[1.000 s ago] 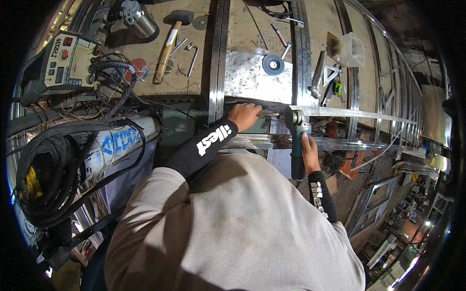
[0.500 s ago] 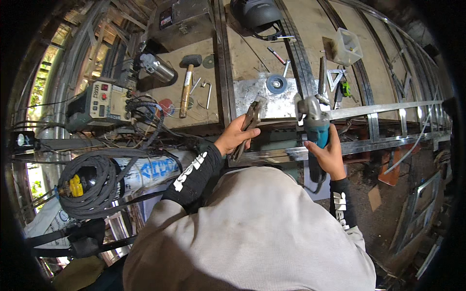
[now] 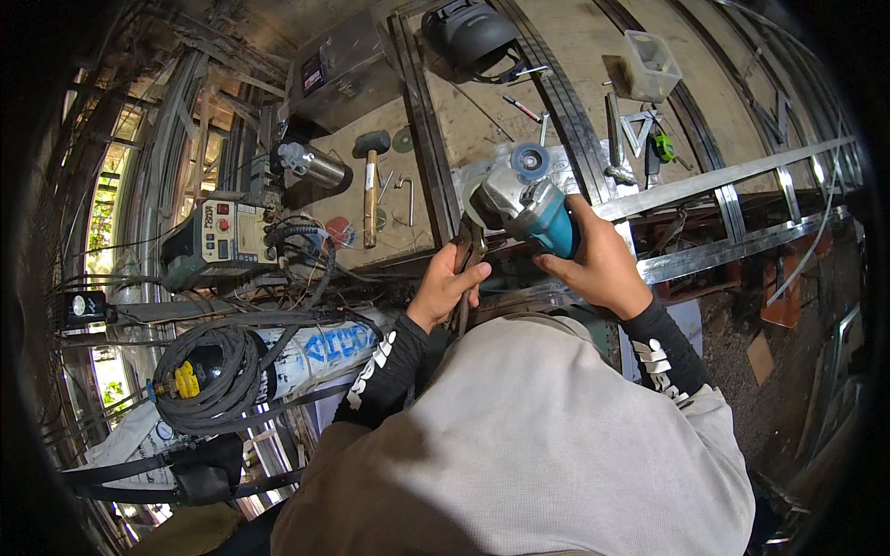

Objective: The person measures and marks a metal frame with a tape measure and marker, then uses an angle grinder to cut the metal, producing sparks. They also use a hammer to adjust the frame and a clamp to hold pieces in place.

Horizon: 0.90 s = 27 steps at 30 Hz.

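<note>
My left hand (image 3: 441, 291) is closed around dark locking pliers (image 3: 471, 245), jaws pointing away from me at the near edge of the workbench. My right hand (image 3: 604, 267) grips the teal body of an angle grinder (image 3: 553, 222). The grinder's silver head lies to the left, right up at the pliers' jaws; whether its disc touches them I cannot tell. Whatever the jaws clamp is hidden behind the head. Just beyond the grinder, a spare grinding disc (image 3: 529, 161) rests on a shiny metal plate (image 3: 470, 176).
A hammer (image 3: 371, 190), a steel flask (image 3: 315, 165) and a welding machine (image 3: 222, 236) stand or lie to the left. Farther back are a black welding helmet (image 3: 468, 39) and a clear plastic tub (image 3: 652, 69). A long metal frame (image 3: 732, 178) extends right. Coiled cable (image 3: 209, 380) hangs over a gas cylinder (image 3: 320, 357).
My right hand has brought the grinder leftward to the pliers, turning its head left. The left hand still holds the pliers. The whole view has shifted and tilted slightly.
</note>
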Motion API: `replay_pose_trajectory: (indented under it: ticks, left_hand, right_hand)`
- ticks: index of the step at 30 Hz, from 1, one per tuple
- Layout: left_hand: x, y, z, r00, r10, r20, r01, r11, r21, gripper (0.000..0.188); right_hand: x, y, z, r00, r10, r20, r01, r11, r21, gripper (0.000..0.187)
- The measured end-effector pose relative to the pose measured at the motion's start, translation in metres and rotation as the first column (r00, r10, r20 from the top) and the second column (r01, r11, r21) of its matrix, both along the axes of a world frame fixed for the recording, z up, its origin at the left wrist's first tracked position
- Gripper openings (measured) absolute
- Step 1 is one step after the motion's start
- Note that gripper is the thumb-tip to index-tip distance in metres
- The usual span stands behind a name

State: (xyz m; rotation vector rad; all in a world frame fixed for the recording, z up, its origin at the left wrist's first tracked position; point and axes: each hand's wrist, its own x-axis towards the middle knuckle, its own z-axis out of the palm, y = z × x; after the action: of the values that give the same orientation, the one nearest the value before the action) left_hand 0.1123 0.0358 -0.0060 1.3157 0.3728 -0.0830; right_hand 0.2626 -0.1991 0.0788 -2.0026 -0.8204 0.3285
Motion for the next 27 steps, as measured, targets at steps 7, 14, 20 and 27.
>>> replay_pose_trajectory:
  ticks: [7, 14, 20, 27]
  left_hand:
    - [-0.003, 0.000, 0.009, 0.999, 0.028, 0.030, -0.027, 0.999, -0.027, 0.040]
    - [0.003, -0.004, 0.001, 0.999, 0.037, 0.020, -0.036, 0.999, -0.035, 0.038]
    - [0.011, -0.004, 0.001, 0.999, 0.033, 0.026, -0.032, 0.999, -0.036, 0.032]
    - [0.015, 0.000, 0.011, 0.995, -0.092, 0.029, 0.096, 0.986, -0.138, 0.045]
  right_hand:
    - [0.003, 0.002, -0.003, 0.999, -0.006, 0.039, 0.010, 0.995, -0.098, 0.069]
    - [0.004, -0.002, -0.012, 0.999, -0.023, 0.031, 0.025, 0.997, -0.074, 0.068]
    - [0.008, -0.011, -0.020, 0.998, -0.062, -0.018, 0.059, 0.990, -0.131, 0.067]
    - [0.011, -0.024, -0.041, 0.987, -0.140, 0.084, 0.154, 0.971, -0.183, 0.072]
